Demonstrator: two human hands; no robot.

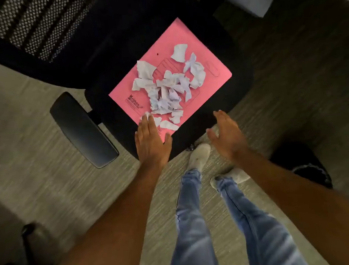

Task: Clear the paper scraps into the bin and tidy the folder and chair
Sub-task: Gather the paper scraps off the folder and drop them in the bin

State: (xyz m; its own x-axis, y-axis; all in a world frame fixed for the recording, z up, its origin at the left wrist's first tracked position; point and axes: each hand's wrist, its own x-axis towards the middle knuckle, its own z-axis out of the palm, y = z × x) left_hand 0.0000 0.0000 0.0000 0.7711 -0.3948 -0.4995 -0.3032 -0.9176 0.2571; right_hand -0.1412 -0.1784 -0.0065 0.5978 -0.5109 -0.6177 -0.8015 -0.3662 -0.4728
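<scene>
At frame center, paper scraps [168, 86] litter pink folder [184, 36] on black chair [236, 80]; left hand [152, 140] flat, spread on folder's near corner, right hand [225, 133] wide, empty.

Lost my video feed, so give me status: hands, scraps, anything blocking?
Left hand open, flat on pink folder's near corner; right hand open, hovering off chair seat. Paper scraps piled on folder. Nothing blocking.
</scene>
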